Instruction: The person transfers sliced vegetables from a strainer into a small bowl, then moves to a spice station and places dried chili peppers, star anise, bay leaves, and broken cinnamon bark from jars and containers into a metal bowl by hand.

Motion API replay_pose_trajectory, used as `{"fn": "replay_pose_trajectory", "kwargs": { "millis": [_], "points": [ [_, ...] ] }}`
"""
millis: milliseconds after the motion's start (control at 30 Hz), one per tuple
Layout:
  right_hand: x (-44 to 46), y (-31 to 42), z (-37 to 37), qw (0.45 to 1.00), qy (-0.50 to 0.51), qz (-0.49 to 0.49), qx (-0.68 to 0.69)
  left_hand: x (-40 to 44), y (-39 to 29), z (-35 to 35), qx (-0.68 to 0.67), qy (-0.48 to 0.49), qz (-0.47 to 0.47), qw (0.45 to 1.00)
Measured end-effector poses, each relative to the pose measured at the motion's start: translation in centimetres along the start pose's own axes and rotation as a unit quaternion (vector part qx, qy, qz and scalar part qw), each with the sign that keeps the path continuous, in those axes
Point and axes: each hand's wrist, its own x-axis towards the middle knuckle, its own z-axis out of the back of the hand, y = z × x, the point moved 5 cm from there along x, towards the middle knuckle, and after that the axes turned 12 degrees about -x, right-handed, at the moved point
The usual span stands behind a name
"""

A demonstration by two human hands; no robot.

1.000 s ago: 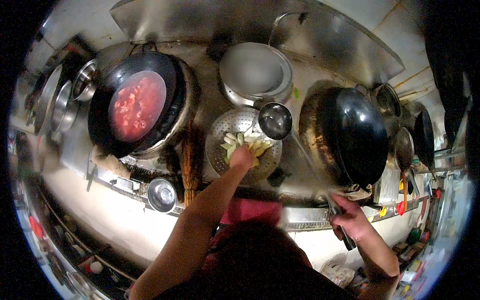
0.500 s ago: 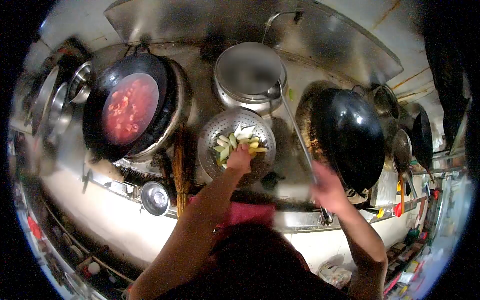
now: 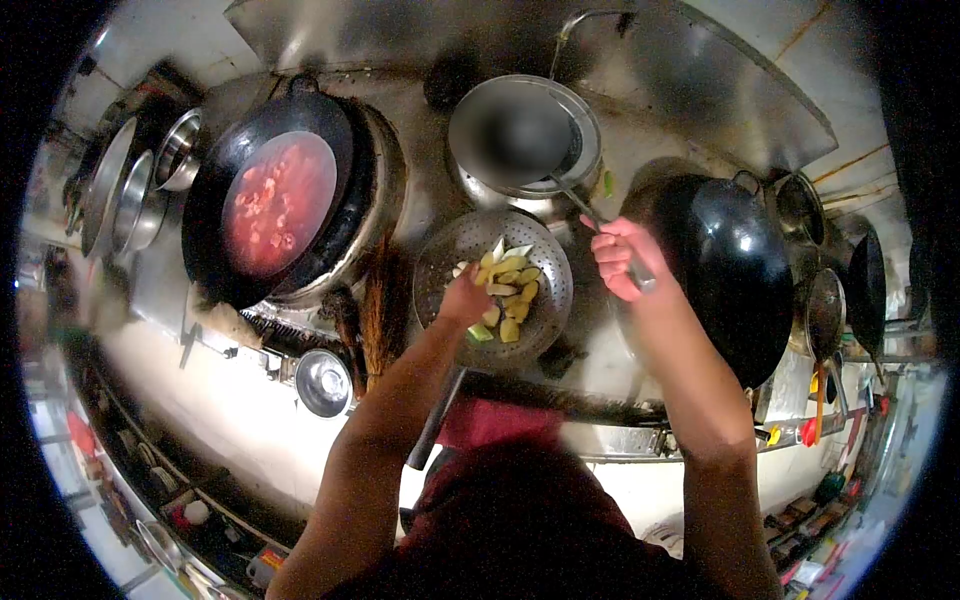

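Higher up than half a second ago, the right hand (image 3: 625, 260) is now near the pot (image 3: 590, 165), with the ladle (image 3: 578, 195) in its grip. Its arm reaches up and forward, bent at the elbow. The fingers are curled shut around the ladle's handle. The ladle's far end is at the pot, but it is too blurry to tell how deep it goes. The left arm slants up to the strainer (image 3: 545, 235), and the left hand (image 3: 464, 300) has gone from the middle of the food pieces (image 3: 512, 290) to their left side. Its fingers point down at them, but I cannot tell if they are pinching any.

To the left sits a big black wok (image 3: 215, 200) with pink-red water and bits of meat (image 3: 265, 205) in it. Another big black wok (image 3: 735, 270) is on the right, and nothing shows inside it. The round strainer, full of little holes, sits between the two woks, just in front of the pot. A dark handle (image 3: 436, 422) sticks out toward the person. A brown brush (image 3: 377, 310) lies between the left wok and the strainer. A small shiny bowl (image 3: 323, 383) is near the front edge. The pale green and yellow pieces are in the strainer, more to its right side than before.
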Motion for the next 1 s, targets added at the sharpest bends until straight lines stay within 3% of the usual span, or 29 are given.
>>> {"fn": "replay_pose_trajectory", "kwargs": {
  "millis": [33, 133, 167, 200, 233, 267, 300, 433, 533, 567, 600, 633, 733, 800, 867, 900, 967, 1000],
  "points": [
    [-0.5, -0.1, 0.2, 1.0, 0.0, 0.0, 0.0, 0.0, 0.5, 0.3, -0.133, 0.024, 0.032, 0.99],
    [-3.9, -1.1, -2.2, 0.998, 0.046, 0.012, 0.038, -2.2, -5.3, 1.3, -0.271, 0.026, 0.059, 0.96],
    [-5.6, -1.1, -3.0, 0.999, 0.025, 0.02, 0.021, -2.6, -6.7, 1.4, 0.089, 0.068, -0.042, 0.993],
    [-7.2, -1.3, -3.9, 1.0, 0.004, 0.028, 0.003, -3.1, -7.7, 1.2, 0.269, 0.091, -0.087, 0.955],
    [-8.8, -1.8, -5.1, 1.0, 0.003, 0.029, 0.002, -3.5, -8.7, 0.9, 0.436, 0.099, -0.14, 0.884],
    [-10.4, -2.4, -6.1, 0.999, -0.024, 0.025, -0.009, -3.2, -8.7, 1.1, 0.302, 0.076, 0.019, 0.95],
    [-11.9, -3.0, -6.9, 0.998, -0.051, 0.021, -0.022, -3.4, -8.0, 1.1, 0.153, 0.05, 0.176, 0.971],
    [-16.8, -5.9, -8.4, 0.994, -0.101, -0.008, -0.048, -1.8, -3.5, -1.8, 0.187, 0.071, 0.092, 0.976],
    [-19.8, -8.3, -7.5, 0.989, -0.137, -0.039, -0.042, -3.5, -6.3, -3.6, 0.073, 0.011, 0.011, 0.997],
    [-20.8, -9.2, -6.7, 0.98, -0.181, -0.062, -0.052, -5.6, -10.9, -3.7, 0.243, 0.068, -0.031, 0.967],
    [-21.6, -9.9, -5.9, 0.969, -0.224, -0.086, -0.062, -7.0, -13.3, -4.3, 0.405, 0.123, -0.071, 0.903],
    [-21.7, -10.1, -7.4, 0.957, -0.237, -0.065, -0.157, -7.1, -11.5, -5.5, 0.401, 0.072, -0.112, 0.906],
    [-23.2, -11.8, -7.0, 0.915, -0.309, -0.062, -0.251, -8.0, -10.2, -7.3, 0.438, 0.137, -0.06, 0.887],
    [-23.9, -12.6, -7.6, 0.907, -0.297, -0.044, -0.295, -6.9, -7.9, -7.8, 0.465, 0.12, -0.079, 0.874],
    [-24.5, -13.6, -6.9, 0.862, -0.339, -0.041, -0.376, -6.4, -7.6, -7.3, 0.412, 0.189, -0.086, 0.887],
    [-24.4, -13.9, -6.8, 0.861, -0.339, -0.041, -0.376, -6.3, -7.7, -6.9, 0.412, 0.189, -0.087, 0.887],
    [-24.1, -14.1, -6.9, 0.794, -0.305, -0.065, -0.522, -6.1, -8.5, -6.3, 0.415, 0.178, -0.128, 0.883],
    [-24.1, -14.2, -6.6, 0.794, -0.305, -0.065, -0.522, -6.0, -8.9, -5.9, 0.415, 0.178, -0.128, 0.883]
  ]
}}
